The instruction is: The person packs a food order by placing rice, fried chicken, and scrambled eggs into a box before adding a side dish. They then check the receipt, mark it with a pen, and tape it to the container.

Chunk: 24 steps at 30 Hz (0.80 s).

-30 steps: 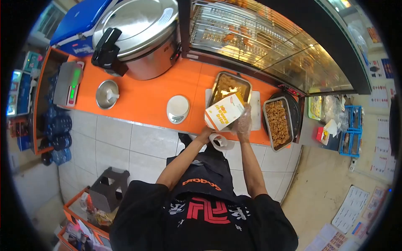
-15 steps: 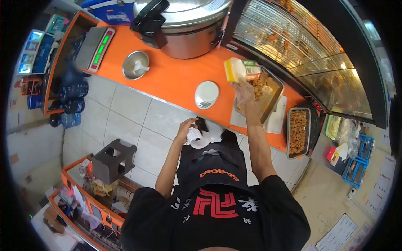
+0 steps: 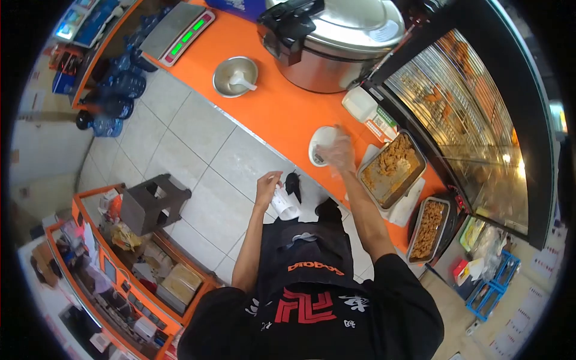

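Observation:
My left hand [image 3: 267, 187] is closed on a white cup [image 3: 285, 204] with faint print, tilted in front of the apron, its open end towards me. My right hand [image 3: 339, 153], in a clear plastic glove, is over the right side of a small round white scale [image 3: 320, 139] on the orange counter. Its fingers are blurred, and whether they grip the scale does not show. Just right of that hand lies a metal tray [image 3: 393, 195] with chopped brown food [image 3: 391, 162]. Behind it stands a white package with a green and orange label [image 3: 360, 105].
A second tray of brown food [image 3: 428, 231] sits at the counter's right end. A large cooker [image 3: 336, 57], a steel bowl with a white spoon [image 3: 227, 72] and a digital scale [image 3: 187, 37] share the counter [image 3: 282, 111]. A glass warming cabinet [image 3: 456, 102] borders it; a dark stool [image 3: 153, 204] stands left.
My right hand has left the package by the tray and moved left to the small scale. My left hand still holds the cup, now tilted differently. The head view has shifted.

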### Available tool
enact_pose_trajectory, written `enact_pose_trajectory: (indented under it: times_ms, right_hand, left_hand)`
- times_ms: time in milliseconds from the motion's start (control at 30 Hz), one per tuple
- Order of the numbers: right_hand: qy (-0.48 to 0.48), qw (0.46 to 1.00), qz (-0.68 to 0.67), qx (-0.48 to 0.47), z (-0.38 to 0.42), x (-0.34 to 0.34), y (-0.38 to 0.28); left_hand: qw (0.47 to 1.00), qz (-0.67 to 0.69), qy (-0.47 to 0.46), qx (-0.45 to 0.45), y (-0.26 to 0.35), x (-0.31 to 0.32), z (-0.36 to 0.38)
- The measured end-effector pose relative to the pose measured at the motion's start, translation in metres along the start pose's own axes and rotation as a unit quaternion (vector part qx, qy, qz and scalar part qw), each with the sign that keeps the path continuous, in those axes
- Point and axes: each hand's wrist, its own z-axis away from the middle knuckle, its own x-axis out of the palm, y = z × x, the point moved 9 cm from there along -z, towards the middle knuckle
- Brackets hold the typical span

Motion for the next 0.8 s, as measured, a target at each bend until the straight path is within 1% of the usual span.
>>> enact_pose_trajectory:
  times_ms: [33, 67, 100, 133, 167, 200, 233, 267, 300, 333, 367, 400, 433, 467, 500, 567, 600, 633, 733, 767, 800]
  right_hand:
    - [-0.001, 0.994, -0.112, -0.002, 0.005, -0.003, 0.003]
    - [-0.003, 0.975, -0.223, -0.004, 0.009, -0.006, 0.006]
    - [0.013, 0.937, -0.348, -0.014, 0.03, -0.02, 0.002]
    - [0.004, 0.879, -0.476, -0.003, 0.046, -0.02, 0.01]
    - [-0.002, 0.803, -0.595, 0.01, 0.061, -0.02, 0.018]
    - [-0.033, 0.702, -0.71, 0.042, 0.074, 0.002, 0.039]
    - [-0.062, 0.582, -0.808, 0.071, 0.087, 0.025, 0.059]
    - [-0.088, 0.444, -0.887, 0.095, 0.095, 0.032, 0.057]
    - [-0.052, 0.61, -0.791, 0.026, 0.096, 0.023, 0.059]
    - [-0.013, 0.749, -0.661, -0.044, 0.097, 0.012, 0.042]
    - [-0.004, 0.767, -0.64, -0.047, 0.099, 0.004, 0.026]
    - [0.004, 0.784, -0.619, -0.05, 0.101, -0.004, 0.011]
    - [-0.021, 0.692, -0.722, 0.004, 0.102, -0.009, -0.002]
    - [-0.047, 0.583, -0.809, 0.059, 0.104, -0.006, -0.008]
    - [-0.056, 0.57, -0.82, 0.016, 0.106, -0.008, -0.009]
    - [-0.046, 0.578, -0.814, 0.012, 0.111, -0.013, -0.013]
    - [-0.042, 0.582, -0.812, 0.011, 0.113, -0.015, -0.015]
    - [-0.054, 0.592, -0.804, 0.024, 0.116, -0.024, -0.03]
    - [-0.048, 0.577, -0.814, 0.048, 0.115, -0.002, 0.003]
    - [-0.066, 0.52, -0.849, 0.059, 0.117, -0.001, 0.006]
    - [-0.068, 0.509, -0.856, 0.055, 0.117, -0.001, 0.008]
  left_hand:
    - [1.0, -0.02, -0.001, -0.003, 0.017, 0.005, -0.002]
    - [0.999, -0.037, -0.004, -0.007, 0.029, 0.012, -0.006]
    - [0.998, -0.051, -0.002, 0.024, 0.041, 0.02, -0.013]
    - [0.996, -0.067, -0.003, 0.056, 0.053, 0.031, -0.02]
    - [0.996, -0.067, -0.014, 0.064, 0.069, 0.046, -0.023]
    - [0.995, -0.069, -0.027, 0.071, 0.089, 0.064, -0.022]
    - [0.993, -0.074, -0.042, 0.08, 0.105, 0.081, -0.02]
    - [0.991, -0.058, -0.066, 0.097, 0.115, 0.098, -0.021]
    - [0.988, -0.044, -0.09, 0.116, 0.126, 0.114, -0.021]
    - [0.984, -0.03, -0.114, 0.136, 0.137, 0.127, -0.02]
    - [0.985, 0.001, -0.118, 0.123, 0.144, 0.132, -0.02]
    - [0.982, -0.007, -0.141, 0.128, 0.145, 0.137, -0.019]
    - [0.977, -0.017, -0.165, 0.135, 0.146, 0.14, -0.019]
    - [0.972, -0.026, -0.189, 0.139, 0.148, 0.144, -0.017]
    - [0.972, -0.009, -0.198, 0.129, 0.148, 0.146, -0.015]
    - [0.976, 0.0, -0.194, 0.101, 0.147, 0.147, -0.014]
    - [0.978, 0.005, -0.19, 0.086, 0.146, 0.147, -0.014]
    - [0.974, 0.044, -0.204, 0.086, 0.144, 0.15, -0.016]
    - [0.962, 0.107, -0.24, 0.071, 0.135, 0.151, -0.014]
    - [0.963, 0.105, -0.237, 0.078, 0.134, 0.149, -0.012]
    - [0.963, 0.105, -0.234, 0.086, 0.132, 0.148, -0.011]
